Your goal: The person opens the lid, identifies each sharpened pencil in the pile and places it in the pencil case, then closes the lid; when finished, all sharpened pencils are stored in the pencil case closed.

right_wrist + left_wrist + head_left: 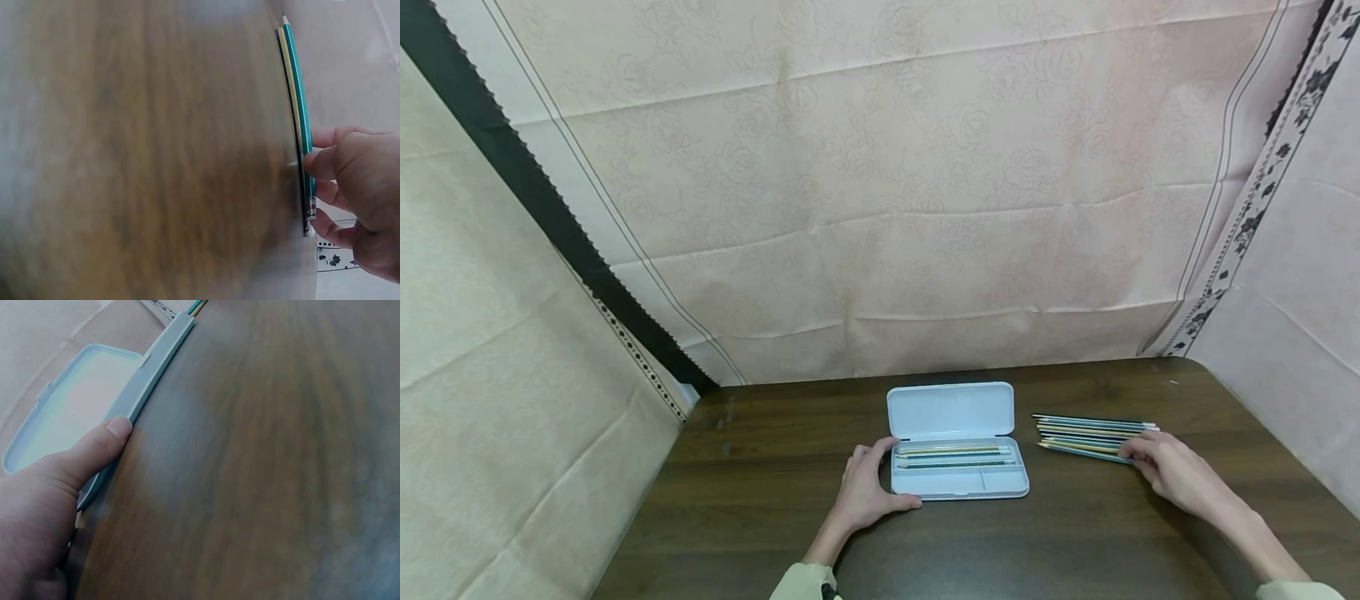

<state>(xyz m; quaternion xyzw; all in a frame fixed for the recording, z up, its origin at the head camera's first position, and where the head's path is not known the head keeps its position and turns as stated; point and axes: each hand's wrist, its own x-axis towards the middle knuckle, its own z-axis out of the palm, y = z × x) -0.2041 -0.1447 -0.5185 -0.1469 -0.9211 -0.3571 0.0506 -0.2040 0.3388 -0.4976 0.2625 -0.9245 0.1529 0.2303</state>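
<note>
A light blue pencil case (940, 493) lies with its lid (951, 410) raised at the back. Several pencils (955, 452) lie in its rear compartment. My left hand (865, 493) grips the case's left end, with the thumb at the front edge and fingers at the back corner; the left wrist view shows the thumb (103, 440) on the front wall. To the right of the case lies a row of pencils (1082, 429), tips pointing left. At the near side of that row, my right hand (1172, 471) pinches a green pencil (299, 87) near its eraser end.
The brown wooden table (760, 500) carries the case and the pencil row. Behind it hangs a pale patterned cloth (925, 208), with more cloth (1300, 333) along the right side and the left side.
</note>
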